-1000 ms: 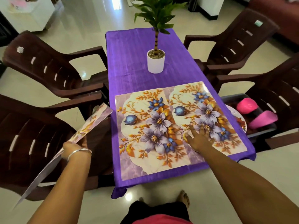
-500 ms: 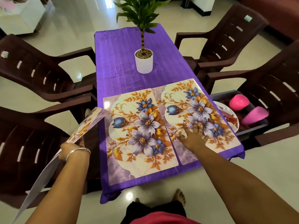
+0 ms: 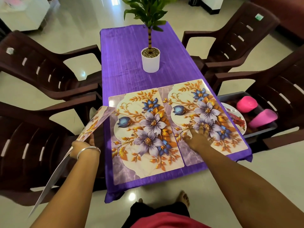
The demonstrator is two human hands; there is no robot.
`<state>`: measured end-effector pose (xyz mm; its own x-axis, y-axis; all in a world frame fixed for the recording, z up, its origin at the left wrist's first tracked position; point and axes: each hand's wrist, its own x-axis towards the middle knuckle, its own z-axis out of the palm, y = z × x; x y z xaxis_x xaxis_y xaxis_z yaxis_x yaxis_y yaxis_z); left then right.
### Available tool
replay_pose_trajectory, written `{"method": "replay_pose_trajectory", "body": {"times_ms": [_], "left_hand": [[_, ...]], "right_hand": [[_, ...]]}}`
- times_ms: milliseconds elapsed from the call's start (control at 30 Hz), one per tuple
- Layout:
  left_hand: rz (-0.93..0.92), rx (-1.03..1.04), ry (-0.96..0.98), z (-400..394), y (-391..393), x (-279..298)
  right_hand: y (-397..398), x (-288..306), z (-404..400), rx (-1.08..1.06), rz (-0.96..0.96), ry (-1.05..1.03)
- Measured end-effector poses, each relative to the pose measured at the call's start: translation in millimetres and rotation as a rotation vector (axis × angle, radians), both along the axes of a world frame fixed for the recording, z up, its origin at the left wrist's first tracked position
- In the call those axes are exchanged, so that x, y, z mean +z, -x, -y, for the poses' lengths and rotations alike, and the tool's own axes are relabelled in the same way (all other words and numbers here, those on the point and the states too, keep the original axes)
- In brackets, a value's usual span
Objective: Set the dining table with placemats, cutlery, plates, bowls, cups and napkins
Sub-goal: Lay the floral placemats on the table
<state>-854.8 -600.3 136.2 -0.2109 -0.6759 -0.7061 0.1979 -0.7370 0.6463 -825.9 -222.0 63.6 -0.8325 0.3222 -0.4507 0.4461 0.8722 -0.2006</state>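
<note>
Two floral placemats lie side by side on the near end of the purple-clothed table (image 3: 131,51): the left placemat (image 3: 143,137) and the right placemat (image 3: 205,111). My right hand (image 3: 199,137) presses flat with spread fingers on the near left part of the right placemat. My left hand (image 3: 82,145), with a silver bangle on the wrist, grips a stack of spare placemats (image 3: 95,124) held tilted off the table's left side, over a chair.
A potted plant in a white pot (image 3: 150,60) stands mid-table. Four dark brown plastic chairs surround the table. On the near right chair a grey tub (image 3: 266,129) holds two pink cups (image 3: 246,104) and a patterned plate (image 3: 236,117). My bare feet stand at the table's near end.
My right hand has stayed pressed on the right placemat, which looks slightly shifted. My left hand still holds the spare placemats. My head has moved, so the view shifted.
</note>
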Motion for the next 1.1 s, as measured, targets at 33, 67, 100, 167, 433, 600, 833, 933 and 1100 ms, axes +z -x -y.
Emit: {"method": "replay_pose_trajectory", "body": {"times_ms": [33,67,100,167,433,600,833,933,1100], "left_hand": [[0.061,-0.03,0.025,3.5,2.0,-3.6],[0.054,-0.036,0.025,5.0,3.6,-7.7],[0.055,-0.058,0.033,5.1,1.3,-3.7],[-0.063,-0.085,-0.009,1.4,1.5,-4.4],[0.089,-0.102,0.077,-0.8,-0.2,-3.1],[0.089,-0.124,0.08,5.2,1.3,-1.8],[0.082,-0.128,0.089,15.8,1.4,-3.2],[0.093,-0.129,0.086,16.0,1.1,-5.6],[0.09,-0.135,0.085,14.3,2.2,-7.2]], "right_hand": [[0.3,-0.3,0.6,0.001,0.003,0.001],[0.7,-0.7,1.5,0.001,0.005,0.004],[1.0,-1.1,2.4,-0.001,0.007,0.006],[2.1,-2.4,4.0,-0.005,0.011,0.006],[3.7,-2.1,9.3,-0.022,0.01,0.005],[3.9,-1.7,6.8,-0.022,-0.003,0.009],[0.0,-1.8,-1.2,-0.002,-0.008,0.008],[0.1,0.2,0.8,-0.002,-0.006,0.005],[-1.3,-0.5,0.7,-0.027,-0.004,0.002]]}}
